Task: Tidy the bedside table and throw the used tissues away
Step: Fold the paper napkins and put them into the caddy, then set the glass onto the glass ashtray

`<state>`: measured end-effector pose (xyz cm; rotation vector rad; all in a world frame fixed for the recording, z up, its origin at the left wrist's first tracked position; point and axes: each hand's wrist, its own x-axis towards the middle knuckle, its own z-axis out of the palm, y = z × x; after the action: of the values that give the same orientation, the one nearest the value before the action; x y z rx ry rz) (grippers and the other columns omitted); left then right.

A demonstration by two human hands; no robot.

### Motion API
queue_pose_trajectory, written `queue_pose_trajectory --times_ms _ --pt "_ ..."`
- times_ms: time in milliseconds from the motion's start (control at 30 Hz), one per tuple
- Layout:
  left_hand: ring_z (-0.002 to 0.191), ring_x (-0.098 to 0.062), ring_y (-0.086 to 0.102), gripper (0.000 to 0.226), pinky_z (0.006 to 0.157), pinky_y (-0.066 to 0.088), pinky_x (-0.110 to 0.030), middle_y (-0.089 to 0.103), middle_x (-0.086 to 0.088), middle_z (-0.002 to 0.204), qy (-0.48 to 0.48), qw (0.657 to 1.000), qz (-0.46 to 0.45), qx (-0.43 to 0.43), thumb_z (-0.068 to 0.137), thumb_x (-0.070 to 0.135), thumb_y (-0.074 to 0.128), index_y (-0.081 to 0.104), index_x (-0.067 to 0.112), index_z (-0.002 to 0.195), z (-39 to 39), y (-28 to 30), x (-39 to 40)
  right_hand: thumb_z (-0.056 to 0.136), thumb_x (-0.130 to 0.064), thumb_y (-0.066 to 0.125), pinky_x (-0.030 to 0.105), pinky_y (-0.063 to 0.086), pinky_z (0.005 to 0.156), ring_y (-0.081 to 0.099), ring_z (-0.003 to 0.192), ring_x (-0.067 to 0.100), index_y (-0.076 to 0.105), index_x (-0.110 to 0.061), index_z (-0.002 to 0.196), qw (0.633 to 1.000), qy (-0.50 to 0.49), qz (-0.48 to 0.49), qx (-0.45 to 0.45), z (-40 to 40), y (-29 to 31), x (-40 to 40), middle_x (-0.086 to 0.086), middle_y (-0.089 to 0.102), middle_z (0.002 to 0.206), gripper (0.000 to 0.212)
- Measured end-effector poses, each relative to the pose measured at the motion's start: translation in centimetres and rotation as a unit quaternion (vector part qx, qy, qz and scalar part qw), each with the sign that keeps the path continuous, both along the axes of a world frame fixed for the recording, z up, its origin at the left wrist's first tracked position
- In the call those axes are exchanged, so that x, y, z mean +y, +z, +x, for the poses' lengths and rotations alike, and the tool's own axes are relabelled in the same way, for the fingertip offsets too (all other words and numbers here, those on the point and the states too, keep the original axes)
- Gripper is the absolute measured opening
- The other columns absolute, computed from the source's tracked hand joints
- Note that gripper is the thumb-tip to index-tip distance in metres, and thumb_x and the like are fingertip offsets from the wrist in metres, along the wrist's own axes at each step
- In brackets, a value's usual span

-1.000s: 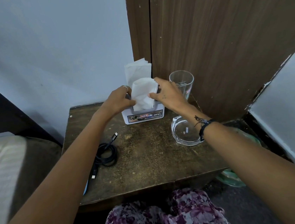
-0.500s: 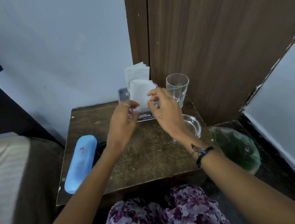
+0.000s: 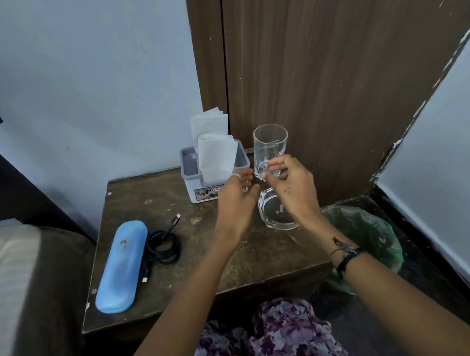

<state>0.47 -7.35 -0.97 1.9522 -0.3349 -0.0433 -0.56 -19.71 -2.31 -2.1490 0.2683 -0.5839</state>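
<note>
White tissues (image 3: 216,159) stand folded in a grey-and-white holder (image 3: 188,168) at the back of the brown bedside table (image 3: 209,274). A clear drinking glass (image 3: 271,144) stands just right of the holder. My right hand (image 3: 295,191) has its thumb and fingers around the glass's base. My left hand (image 3: 237,199) hovers with loose, parted fingers in front of the holder, close to the glass, holding nothing. A bin lined with a green bag (image 3: 366,236) sits on the floor at the table's right side.
A glass ashtray (image 3: 276,217) lies under my right hand. A blue glasses case (image 3: 122,264) and a coiled black cable (image 3: 163,241) lie on the table's left. A bed edge is at the left, and a wooden panel rises behind the glass.
Both hands have left the tissues in the holder and moved right, the right hand closing on the glass's base. The view has pulled back.
</note>
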Motion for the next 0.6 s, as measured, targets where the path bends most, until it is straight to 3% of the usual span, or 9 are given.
queue_pose_trajectory --times_ms 100,200,300,367,467,533,600 --pt "0.100 -0.002 0.048 0.038 0.078 0.037 -0.001 0.053 0.008 0.110 -0.001 0.999 -0.036 0.000 0.090 0.009 0.056 0.049 0.007 0.127 1.2 0.7 -2.6 0.081 -0.027 0.070 0.033 0.054 0.077 0.060 0.084 0.009 0.057 -0.020 0.110 0.998 -0.023 0.053 0.005 0.9 -0.3 -2.4 -0.007 0.064 0.101 0.032" --pt "0.106 -0.011 0.056 0.040 0.088 0.046 -0.023 0.059 -0.001 0.121 -0.010 1.000 -0.018 -0.007 0.089 0.016 0.059 0.048 0.015 0.127 2.8 0.0 -5.0 0.080 -0.023 0.072 0.014 0.047 0.071 0.054 0.085 0.004 0.047 -0.017 0.124 0.994 -0.022 0.107 0.014 1.9 -0.8 -4.0 -0.009 0.057 0.106 0.052" --pt "0.119 -0.019 0.051 0.055 0.101 0.044 -0.035 0.049 -0.006 0.134 0.001 1.000 -0.013 0.009 0.087 0.016 0.061 0.035 0.017 0.136 3.6 -1.1 -6.8 0.078 -0.014 0.073 0.002 0.041 0.071 0.048 0.096 0.008 0.037 -0.013 0.135 0.991 0.009 0.129 0.018 3.1 -1.5 -5.1 -0.004 0.049 0.119 0.068" --pt "0.128 -0.021 0.043 0.064 0.109 0.038 -0.040 0.039 -0.007 0.143 0.014 1.000 -0.018 0.014 0.086 0.016 0.062 0.027 0.017 0.140 4.2 -1.7 -7.6 0.078 -0.009 0.071 0.006 0.041 0.081 0.045 0.109 0.011 0.030 -0.010 0.140 0.990 0.040 0.131 0.037 4.2 -1.9 -5.9 0.001 0.044 0.132 0.074" --pt "0.141 -0.025 0.026 0.079 0.114 0.028 -0.047 0.020 -0.007 0.155 0.039 0.998 -0.026 0.034 0.087 0.025 0.061 0.010 0.018 0.147 5.3 -2.2 -8.4 0.077 -0.011 0.072 0.031 0.036 0.106 0.037 0.129 0.016 0.021 -0.011 0.144 0.984 0.099 0.119 0.085 5.6 -2.0 -6.8 0.005 0.036 0.146 0.084" --pt "0.142 -0.024 0.026 0.085 0.115 0.028 -0.046 0.019 -0.007 0.156 0.049 0.997 -0.044 0.045 0.085 0.026 0.063 0.006 0.017 0.148 6.1 -2.5 -8.8 0.078 -0.008 0.072 0.031 0.034 0.108 0.036 0.133 0.017 0.021 -0.015 0.145 0.977 0.141 0.118 0.111 6.3 -1.9 -7.1 0.005 0.037 0.146 0.084" --pt "0.137 -0.025 0.034 0.085 0.112 0.034 -0.046 0.030 -0.009 0.151 0.064 0.995 -0.068 0.043 0.081 0.026 0.068 0.013 0.016 0.146 6.9 -2.9 -9.3 0.081 0.000 0.065 0.024 0.036 0.100 0.041 0.130 0.016 0.022 -0.019 0.145 0.971 0.162 0.117 0.132 6.8 -2.0 -7.1 0.004 0.042 0.143 0.080"
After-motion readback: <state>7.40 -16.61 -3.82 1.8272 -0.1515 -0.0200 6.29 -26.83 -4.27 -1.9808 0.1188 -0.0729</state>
